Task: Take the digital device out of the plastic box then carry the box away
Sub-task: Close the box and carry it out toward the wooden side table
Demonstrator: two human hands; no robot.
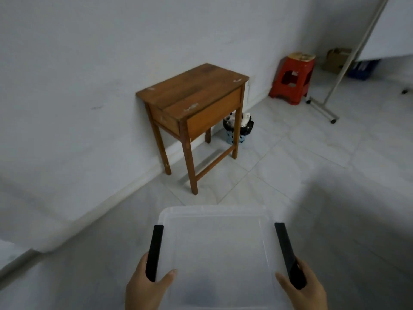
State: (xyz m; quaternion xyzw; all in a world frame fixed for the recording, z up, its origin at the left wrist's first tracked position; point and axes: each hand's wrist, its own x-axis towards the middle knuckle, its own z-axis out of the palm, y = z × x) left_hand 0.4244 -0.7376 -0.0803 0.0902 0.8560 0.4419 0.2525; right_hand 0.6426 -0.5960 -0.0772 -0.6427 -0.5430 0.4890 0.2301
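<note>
I hold a translucent plastic box (215,238) with a closed lid in front of me, above the floor. It has a black latch handle on each side. My left hand (145,287) grips the left side over the left black handle (154,251), thumb on the lid. My right hand (304,287) grips the right side over the right black handle (288,253), thumb on the lid. A dim dark shape shows through the lid near me; I cannot tell what it is. No digital device is plainly visible.
A small wooden table (192,95) stands against the white wall ahead. Behind it sits a blue waste basket (238,128) with a black bag. A red plastic stool (292,78) is farther right, beside a metal stand on wheels (324,108). The floor is pale tile.
</note>
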